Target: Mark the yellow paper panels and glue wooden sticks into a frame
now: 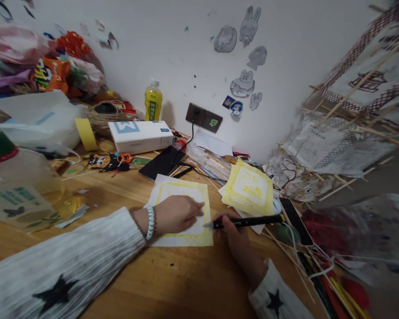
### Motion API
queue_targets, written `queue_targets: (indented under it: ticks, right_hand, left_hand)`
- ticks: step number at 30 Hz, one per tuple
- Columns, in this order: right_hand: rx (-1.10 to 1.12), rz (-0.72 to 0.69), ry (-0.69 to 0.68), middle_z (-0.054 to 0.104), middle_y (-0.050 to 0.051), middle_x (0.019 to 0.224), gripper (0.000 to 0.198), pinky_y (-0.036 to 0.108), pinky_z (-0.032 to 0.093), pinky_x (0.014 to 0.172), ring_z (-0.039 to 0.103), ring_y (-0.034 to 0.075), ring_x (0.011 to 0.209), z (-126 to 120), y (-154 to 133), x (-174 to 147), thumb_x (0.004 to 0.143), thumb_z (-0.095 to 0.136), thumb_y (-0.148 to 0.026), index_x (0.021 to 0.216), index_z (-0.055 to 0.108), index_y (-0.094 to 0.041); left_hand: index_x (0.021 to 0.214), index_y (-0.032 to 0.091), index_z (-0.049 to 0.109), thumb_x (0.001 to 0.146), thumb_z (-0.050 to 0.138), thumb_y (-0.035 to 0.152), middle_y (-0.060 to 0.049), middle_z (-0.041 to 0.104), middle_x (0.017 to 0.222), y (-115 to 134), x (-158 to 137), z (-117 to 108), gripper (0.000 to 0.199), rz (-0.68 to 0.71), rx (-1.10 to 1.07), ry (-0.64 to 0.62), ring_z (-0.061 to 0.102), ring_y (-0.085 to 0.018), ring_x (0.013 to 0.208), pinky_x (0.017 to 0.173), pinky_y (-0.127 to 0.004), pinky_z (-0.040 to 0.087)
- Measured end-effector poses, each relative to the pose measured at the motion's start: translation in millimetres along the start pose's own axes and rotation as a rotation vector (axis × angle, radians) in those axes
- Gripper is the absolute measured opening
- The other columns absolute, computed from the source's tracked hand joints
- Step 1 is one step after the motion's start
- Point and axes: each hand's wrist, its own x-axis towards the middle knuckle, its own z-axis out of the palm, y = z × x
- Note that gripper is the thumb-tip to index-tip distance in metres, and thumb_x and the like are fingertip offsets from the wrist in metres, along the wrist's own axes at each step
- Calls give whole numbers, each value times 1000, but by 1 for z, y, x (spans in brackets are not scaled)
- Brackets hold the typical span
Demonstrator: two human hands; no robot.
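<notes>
A white paper sheet [199, 188] with a yellow drawn border lies flat on the wooden desk. My left hand [176, 215], wearing a pale beaded bracelet [150, 221], rests on its middle with the fingers curled in, covering part of the drawing. On the right, my right hand [231, 230] grips a black marker pen [252, 220] with a yellow band at its rear end. The pen's pale tip touches or hovers just over the sheet's right border; I cannot tell which. Beyond it lie yellow-patterned sheets [249, 188], stacked.
A phone [295, 220], a white cable [322, 272] and thin sticks crowd the right side. Behind are a dark tablet-like device [162, 163], a white box [141, 136] and a drink bottle [153, 102]. A large jug [23, 190] stands left; a stick-and-paper frame [352, 110] rises right.
</notes>
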Motion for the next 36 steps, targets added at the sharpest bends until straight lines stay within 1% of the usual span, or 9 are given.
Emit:
queue_targets:
  ticks: [4, 7, 9, 12, 16, 22, 25, 29, 36]
  right_hand:
    - [-147, -153, 122, 67, 3, 75, 24, 30, 50, 61, 60, 15, 61, -12, 6, 7, 90, 44, -37, 101, 57, -20]
    - [-455, -243, -32, 67, 8, 107, 27, 37, 45, 89, 61, 20, 97, -18, 10, 12, 88, 49, -28, 113, 56, -22]
    - [-645, -307, -221, 64, 8, 114, 31, 37, 43, 93, 57, 22, 106, -20, 12, 15, 85, 52, -26, 116, 57, -23]
    - [-863, -365, -363, 66, 8, 108, 33, 38, 45, 87, 58, 23, 100, -19, 9, 13, 85, 53, -23, 118, 58, -22]
    - [-1016, -376, -278, 67, 12, 92, 29, 38, 47, 75, 60, 24, 84, -13, -4, 3, 87, 50, -22, 113, 61, -16]
    - [-795, -272, -70, 68, 9, 105, 31, 37, 48, 86, 62, 23, 97, -24, -4, 2, 89, 45, -23, 115, 60, -20]
    - [-678, -202, -24, 67, 7, 112, 32, 40, 48, 90, 62, 24, 102, -40, 8, 10, 86, 46, -24, 115, 62, -22]
    - [-537, -87, 109, 69, 6, 109, 28, 43, 47, 93, 62, 26, 103, -54, 21, 18, 84, 49, -30, 106, 65, -24]
    - [-464, -169, 169, 70, 5, 102, 28, 41, 52, 86, 65, 24, 94, -56, 28, 18, 84, 51, -32, 109, 62, -26]
  left_hand:
    - [97, 28, 69, 75, 52, 8, 0, 69, 114, -3, 1, -1, 35, 148, -127, -79, 62, -18, 105, 90, -29, 46]
    - [91, 27, 71, 75, 52, 6, 1, 71, 109, -1, 0, -1, 33, 230, -195, -121, 63, -15, 102, 89, -25, 46]
    - [90, 27, 71, 76, 51, 7, 1, 72, 105, 0, 0, -4, 31, 240, -194, -140, 65, -14, 98, 86, -22, 46]
    - [87, 29, 71, 76, 54, 13, 3, 74, 98, -2, 0, -15, 26, 30, -32, -122, 67, -14, 90, 78, -20, 47]
    - [93, 24, 70, 79, 46, 19, -5, 73, 99, -16, -2, -35, 28, -327, 221, 28, 67, -20, 89, 74, -27, 47]
    - [75, 18, 66, 85, 42, 40, -12, 72, 79, -27, -9, -42, 34, -591, 366, 88, 67, -25, 73, 60, -31, 45]
    - [75, 18, 62, 79, 51, 51, -11, 71, 76, -21, -11, -36, 36, -613, 345, 35, 66, -25, 69, 57, -31, 45]
    - [88, 14, 60, 73, 60, 47, -16, 68, 91, -17, -10, -30, 37, -613, 305, 15, 67, -29, 79, 62, -34, 48]
    - [95, 16, 60, 74, 60, 38, -12, 67, 96, -24, -10, -32, 31, -612, 159, 28, 65, -24, 81, 66, -30, 47]
